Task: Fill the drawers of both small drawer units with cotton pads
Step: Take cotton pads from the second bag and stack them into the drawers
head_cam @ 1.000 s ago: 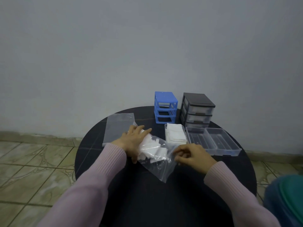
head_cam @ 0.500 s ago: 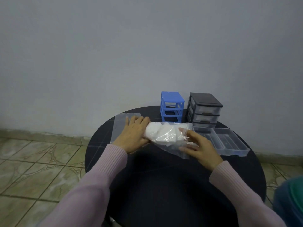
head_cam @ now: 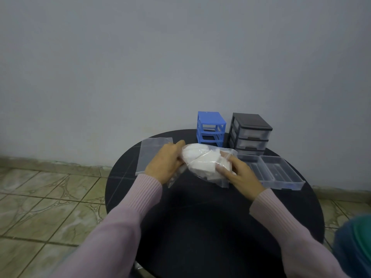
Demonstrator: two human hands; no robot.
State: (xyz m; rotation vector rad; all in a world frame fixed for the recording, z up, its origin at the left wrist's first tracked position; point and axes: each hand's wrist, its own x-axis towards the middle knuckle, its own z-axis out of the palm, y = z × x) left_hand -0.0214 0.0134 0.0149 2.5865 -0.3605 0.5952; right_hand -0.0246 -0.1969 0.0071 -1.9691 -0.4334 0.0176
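Note:
A clear plastic bag of white cotton pads (head_cam: 202, 161) is held above the round black table (head_cam: 200, 217). My left hand (head_cam: 166, 161) grips its left end. My right hand (head_cam: 239, 173) grips its right end, fingers curled over the plastic. Behind the bag stand a small blue drawer unit (head_cam: 210, 128) and a dark grey drawer unit (head_cam: 251, 133) with translucent drawers. Two clear drawers (head_cam: 275, 173) lie pulled out on the table, right of my right hand. The drawer filled with pads seen earlier is hidden behind the bag.
An empty clear plastic bag (head_cam: 152, 153) lies flat at the table's left edge. A grey wall rises right behind the table. Tiled floor (head_cam: 40, 207) spreads to the left. A blue-green object (head_cam: 357, 243) sits at the lower right.
Both hands have lifted the bag of pads off the table and turned it sideways, moving it back toward the drawer units. The camera view has shifted left.

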